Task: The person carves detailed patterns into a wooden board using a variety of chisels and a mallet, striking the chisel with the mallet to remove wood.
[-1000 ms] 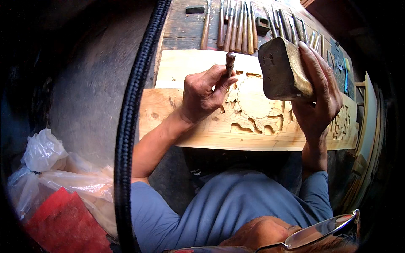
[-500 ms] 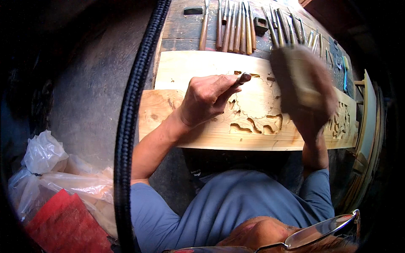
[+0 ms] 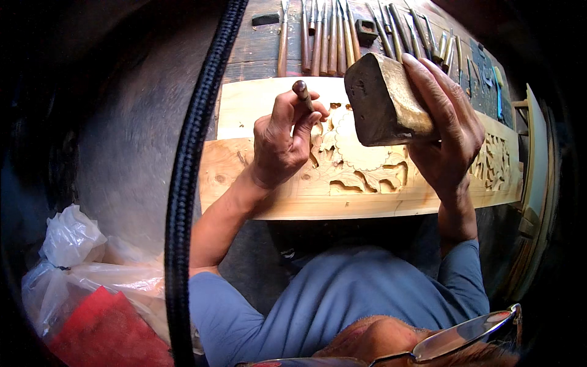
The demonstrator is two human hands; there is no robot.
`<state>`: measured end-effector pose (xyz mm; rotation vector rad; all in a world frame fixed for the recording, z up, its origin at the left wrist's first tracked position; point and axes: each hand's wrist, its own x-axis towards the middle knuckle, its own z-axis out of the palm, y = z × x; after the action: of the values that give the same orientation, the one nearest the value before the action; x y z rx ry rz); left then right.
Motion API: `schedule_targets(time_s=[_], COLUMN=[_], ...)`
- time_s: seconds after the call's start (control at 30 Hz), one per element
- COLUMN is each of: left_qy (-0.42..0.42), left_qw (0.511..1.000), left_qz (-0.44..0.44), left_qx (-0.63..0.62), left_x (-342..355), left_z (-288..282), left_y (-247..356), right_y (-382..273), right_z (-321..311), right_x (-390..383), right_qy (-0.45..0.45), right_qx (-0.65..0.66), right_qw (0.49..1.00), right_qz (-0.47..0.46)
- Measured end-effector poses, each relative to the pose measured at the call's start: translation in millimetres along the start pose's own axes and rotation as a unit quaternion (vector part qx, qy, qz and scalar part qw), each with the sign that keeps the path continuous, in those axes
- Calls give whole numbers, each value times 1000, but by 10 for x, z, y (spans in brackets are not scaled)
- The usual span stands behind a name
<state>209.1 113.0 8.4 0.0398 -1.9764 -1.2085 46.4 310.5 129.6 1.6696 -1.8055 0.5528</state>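
Observation:
My left hand (image 3: 287,137) grips an upright carving chisel (image 3: 302,93) over the pale wooden panel (image 3: 342,199), near the left part of its pierced, carved pattern; the chisel's cutting end is hidden. My right hand (image 3: 446,131) holds a heavy, squarish dark wooden block (image 3: 382,98) raised over the panel, just right of the chisel's top. A scalloped outline and several cut-out openings show in the panel between and beside my hands, with more carving at its right end.
Several wood-handled chisels (image 3: 325,49) lie in a row along the bench's back, with a dark block (image 3: 365,33) among them. Long boards (image 3: 533,159) lean at the right. A plastic bag (image 3: 70,238) and red sheet (image 3: 113,324) are at the lower left. A black cord (image 3: 189,165) crosses the view.
The block in my right hand swung, blurred, half a second ago and is now raised and sharp, slightly further left. My left hand and chisel have shifted left, the chisel more upright than half a second ago.

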Motion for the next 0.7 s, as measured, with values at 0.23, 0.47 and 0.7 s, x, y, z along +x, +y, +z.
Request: schedule_targets(time_s=[0.23,0.47,0.7], left_qy=[-31,-37,-62], left_qw=[999,996,993], left_qz=[14,52,68], left_qx=[19,62,69], left_x=[87,153,41], left_z=[18,-64,-100], left_y=[122,154,94], right_y=[88,102,-67], right_z=[-168,-226,-57], right_x=[67,209,228], right_qy=[1,1,144], right_qx=[7,16,416], right_qw=[1000,1000,879], right_qz=[-10,-24,181])
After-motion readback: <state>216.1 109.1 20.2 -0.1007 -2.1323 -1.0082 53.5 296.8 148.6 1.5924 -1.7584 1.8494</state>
